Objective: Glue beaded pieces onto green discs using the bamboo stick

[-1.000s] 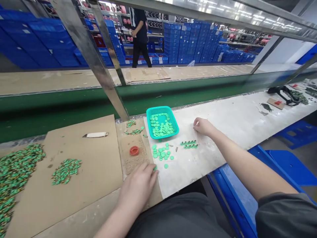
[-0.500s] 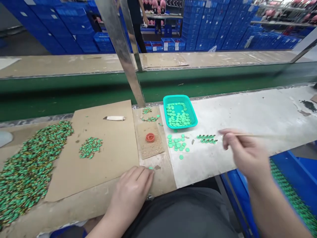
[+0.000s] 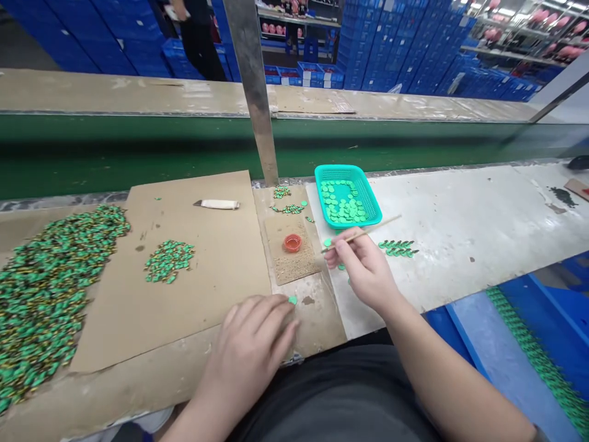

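Observation:
My right hand (image 3: pixel 361 264) pinches a thin wooden stick (image 3: pixel 380 225), its dark tip pointing left beside a small red dish (image 3: pixel 292 243) on a cardboard pad (image 3: pixel 294 270). Beneath and around that hand lie green discs (image 3: pixel 327 242), partly covered. My left hand (image 3: pixel 257 331) rests on the near table edge, thumb apart from the fingers, its fingertips touching or right beside a single green disc (image 3: pixel 292 299). To the right of my right hand, small green pieces with dark ends (image 3: pixel 398 248) lie in rows. Behind it stands a turquoise basket (image 3: pixel 375 212) holding more green discs.
A large heap of green-and-gold pieces (image 3: pixel 59 288) covers the left side. On the cardboard sheet (image 3: pixel 221 264) lie a smaller pile (image 3: pixel 169 261) and a white-handled knife (image 3: pixel 218 204). A metal post (image 3: pixel 257 104) rises behind. Blue crates (image 3: pixel 543 344) stand below right.
My right hand has swung left with the stick, from beyond the rows of pieces to beside the red dish. My left hand stays by the single disc, its thumb now farther from the fingers.

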